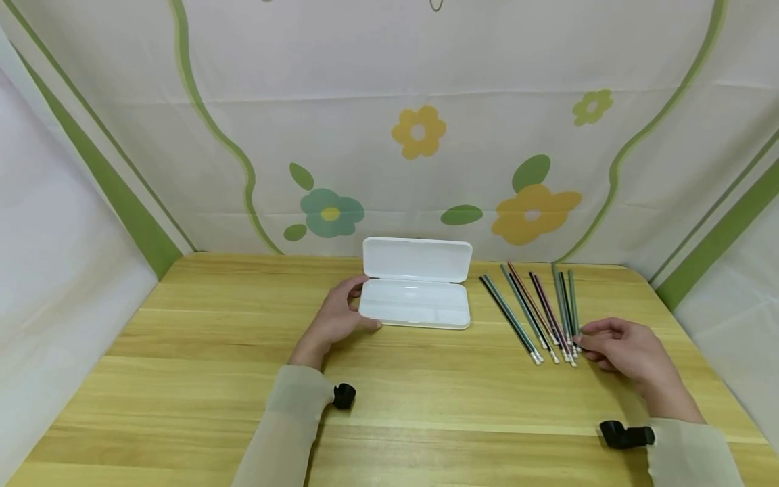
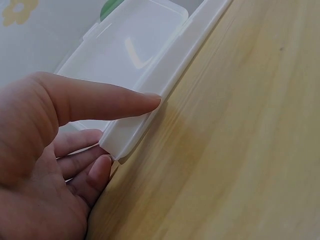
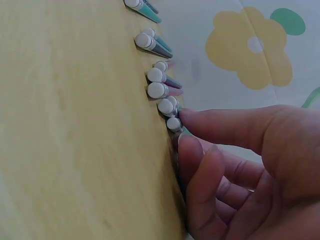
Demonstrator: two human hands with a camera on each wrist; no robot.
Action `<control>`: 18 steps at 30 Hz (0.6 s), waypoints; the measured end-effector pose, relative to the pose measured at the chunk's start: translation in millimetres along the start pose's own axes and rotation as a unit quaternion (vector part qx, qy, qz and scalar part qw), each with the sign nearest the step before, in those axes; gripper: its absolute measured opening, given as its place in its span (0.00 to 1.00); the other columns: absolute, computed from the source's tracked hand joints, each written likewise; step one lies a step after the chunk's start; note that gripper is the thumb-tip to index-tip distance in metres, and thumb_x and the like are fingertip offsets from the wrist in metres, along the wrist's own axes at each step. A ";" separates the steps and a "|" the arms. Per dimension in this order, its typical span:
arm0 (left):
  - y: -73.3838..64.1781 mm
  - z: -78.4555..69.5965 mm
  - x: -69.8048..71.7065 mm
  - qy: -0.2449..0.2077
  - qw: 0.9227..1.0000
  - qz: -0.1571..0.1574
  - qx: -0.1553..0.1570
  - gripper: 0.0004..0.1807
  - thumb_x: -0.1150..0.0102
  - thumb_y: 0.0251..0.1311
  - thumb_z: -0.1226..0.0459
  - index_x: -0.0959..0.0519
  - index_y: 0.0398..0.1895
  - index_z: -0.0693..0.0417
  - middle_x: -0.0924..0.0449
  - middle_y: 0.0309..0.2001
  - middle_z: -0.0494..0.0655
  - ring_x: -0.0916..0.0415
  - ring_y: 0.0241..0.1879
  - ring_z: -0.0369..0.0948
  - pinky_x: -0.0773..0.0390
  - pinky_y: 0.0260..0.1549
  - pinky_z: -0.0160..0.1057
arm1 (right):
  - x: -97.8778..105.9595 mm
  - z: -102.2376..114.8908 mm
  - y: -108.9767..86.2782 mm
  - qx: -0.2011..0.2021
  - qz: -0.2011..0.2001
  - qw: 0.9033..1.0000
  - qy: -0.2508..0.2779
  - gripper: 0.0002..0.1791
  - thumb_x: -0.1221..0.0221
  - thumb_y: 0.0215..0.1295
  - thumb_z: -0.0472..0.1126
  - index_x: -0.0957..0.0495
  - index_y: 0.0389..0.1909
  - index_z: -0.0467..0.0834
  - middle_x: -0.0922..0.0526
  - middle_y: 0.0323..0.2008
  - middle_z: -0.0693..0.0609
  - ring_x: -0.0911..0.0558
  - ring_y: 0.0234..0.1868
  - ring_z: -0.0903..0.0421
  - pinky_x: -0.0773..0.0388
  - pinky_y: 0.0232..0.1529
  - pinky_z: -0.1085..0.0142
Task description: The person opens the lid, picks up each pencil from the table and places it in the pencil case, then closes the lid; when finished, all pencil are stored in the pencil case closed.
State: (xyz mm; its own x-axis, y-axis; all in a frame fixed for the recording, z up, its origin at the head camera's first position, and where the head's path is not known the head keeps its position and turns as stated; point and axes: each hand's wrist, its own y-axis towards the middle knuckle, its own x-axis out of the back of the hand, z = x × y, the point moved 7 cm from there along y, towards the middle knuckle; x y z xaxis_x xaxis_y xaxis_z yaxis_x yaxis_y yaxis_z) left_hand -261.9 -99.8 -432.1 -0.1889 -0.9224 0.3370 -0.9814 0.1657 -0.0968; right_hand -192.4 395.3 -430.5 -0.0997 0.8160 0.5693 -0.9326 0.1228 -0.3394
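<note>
A white pencil case (image 1: 395, 297) lies with its lid (image 1: 416, 260) raised at the back of the wooden table. My left hand (image 1: 335, 316) grips its left end; in the left wrist view the thumb (image 2: 125, 104) rests along the front wall while the other fingers curl at the short side. To the right, several pencils (image 1: 517, 318) with white eraser ends are fanned out, mostly green and dark, some reddish. At the rightmost ones, my right hand (image 1: 633, 348) pinches a green pencil near its eraser (image 3: 174, 124) between thumb and forefinger.
The wooden table (image 1: 426, 406) extends toward me in front of the case. A flower-printed cloth (image 1: 365, 135) hangs right behind its back edge, with more cloth at both sides. Black wrist cameras (image 1: 344, 396) sit on both sleeves.
</note>
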 end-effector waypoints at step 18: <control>-0.1 1.3 -0.4 0.005 1.000 -0.001 -0.002 0.53 0.19 0.48 0.73 0.33 0.81 0.56 0.28 0.74 0.58 0.29 0.65 0.54 0.23 0.58 0.43 | -0.2 1.5 0.1 -0.019 -0.011 0.999 -0.037 0.29 0.34 0.74 0.55 0.18 0.60 0.33 0.12 0.34 0.60 0.17 0.34 0.65 0.16 0.34 0.68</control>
State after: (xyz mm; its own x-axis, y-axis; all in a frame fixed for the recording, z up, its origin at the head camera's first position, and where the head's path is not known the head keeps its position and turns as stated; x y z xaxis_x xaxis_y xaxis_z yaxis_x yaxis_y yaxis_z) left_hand -261.7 -99.9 -433.5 -0.1869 -0.9192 0.3465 -0.9820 0.1647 -0.0928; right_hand -193.0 394.4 -429.6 -0.1061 0.7684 0.6311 -0.9211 0.1631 -0.3534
